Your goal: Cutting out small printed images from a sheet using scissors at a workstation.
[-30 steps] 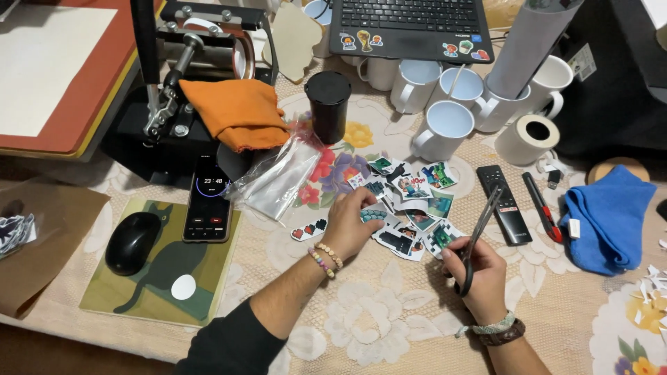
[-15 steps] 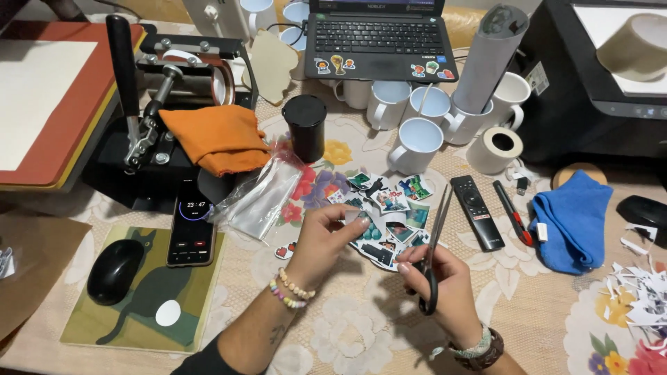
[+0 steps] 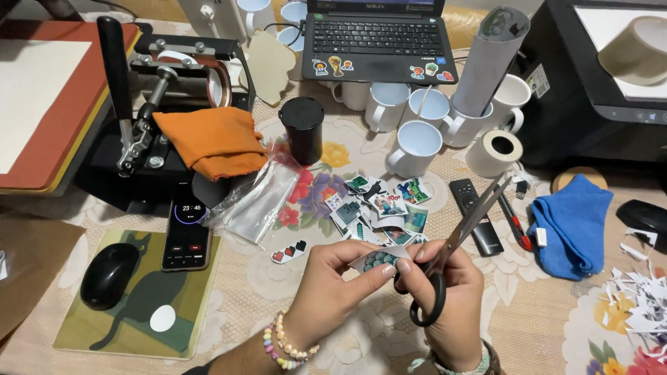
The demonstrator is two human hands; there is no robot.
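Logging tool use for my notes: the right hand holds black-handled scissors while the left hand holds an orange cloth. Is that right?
Not quite. In the head view the right hand does hold the black-handled scissors, but the left hand holds a small printed cutout; the orange cloth lies on the mug press.

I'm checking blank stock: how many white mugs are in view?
7 at least: two by the laptop's top left, five below the laptop. Others may be hidden.

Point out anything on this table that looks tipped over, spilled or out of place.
One white mug lies on its side by the remote control, while the other mugs stand upright. Paper scraps are strewn at the right edge. A crumpled clear plastic bag lies loose beside the phone. Nothing looks damaged.
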